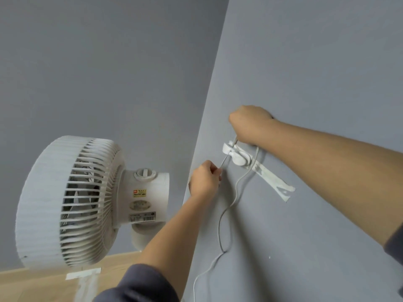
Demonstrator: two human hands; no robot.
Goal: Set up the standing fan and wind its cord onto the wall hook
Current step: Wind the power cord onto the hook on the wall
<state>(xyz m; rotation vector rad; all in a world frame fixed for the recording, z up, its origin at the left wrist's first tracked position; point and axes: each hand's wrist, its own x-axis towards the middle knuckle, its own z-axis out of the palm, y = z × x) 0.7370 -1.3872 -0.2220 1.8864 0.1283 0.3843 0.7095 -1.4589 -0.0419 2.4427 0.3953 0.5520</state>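
Across the right half, a plain grey painted wall [305, 62], meeting a second grey wall at a corner. Left of that corner, over the pale wooden floor [39, 282], a white round plastic standing fan [65, 203], grille turned left, base hidden. High on the right wall, the right hand [250, 125], grip curled around a thin white power cord [219, 225] just above a small white plastic wall hook [237, 156]. Down and left of the hook, the left hand [204, 178], grip pinching the same cord, drawn taut across the hook between both hands. Stuck slantwise behind the hook, a white tape strip [272, 182]. Below, slack cord hanging in loose curves down the wall.
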